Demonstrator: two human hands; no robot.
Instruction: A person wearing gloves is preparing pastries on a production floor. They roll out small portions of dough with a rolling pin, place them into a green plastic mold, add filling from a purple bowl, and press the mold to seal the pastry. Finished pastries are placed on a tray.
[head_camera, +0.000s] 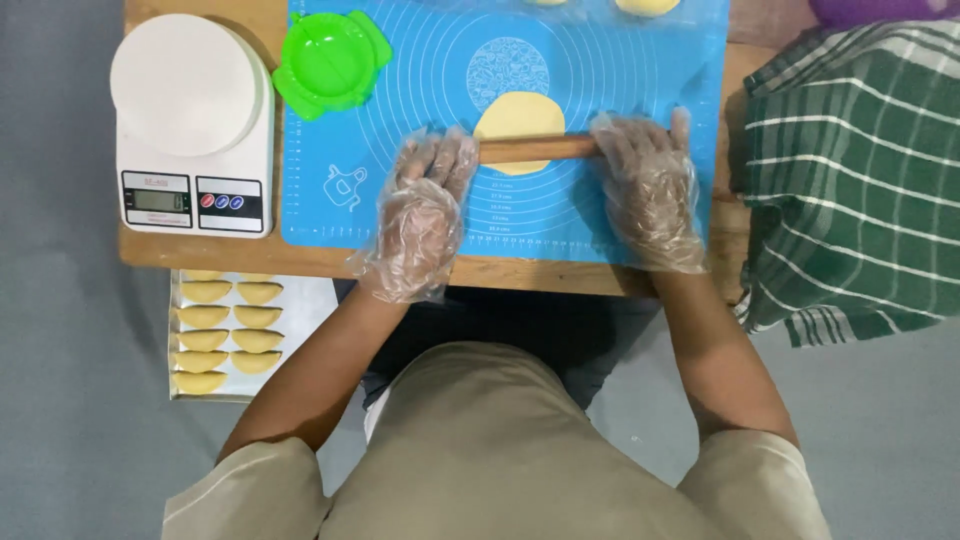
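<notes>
Closest to me, low on the left beside my knee, sits a tray (305, 300) lined with white paper and carrying two rows of folded yellow dumplings (228, 335). Farther out, the wooden counter (300, 258) holds a white kitchen scale (193, 125) at its left end, with a round platform and a small display on its near face. Just right of the scale lies a green dumpling press (332, 62), resting on the far left corner of a blue silicone mat (590, 90) that covers most of the counter. Both of my hands wear loose clear plastic gloves. My left hand (425, 205) lies flat, fingers spread, pressing down on the left end of a wooden rolling pin (535, 149). The pin lies crosswise over a flat round of yellow dough (520, 112), which sits near the middle of the mat. My right hand (650, 190) presses the pin's right end the same way, palm down and fingers open. More dough pieces (647, 6) peek in at the mat's far edge. Right of the counter hangs a green cloth (850, 180) with white checked stripes.
</notes>
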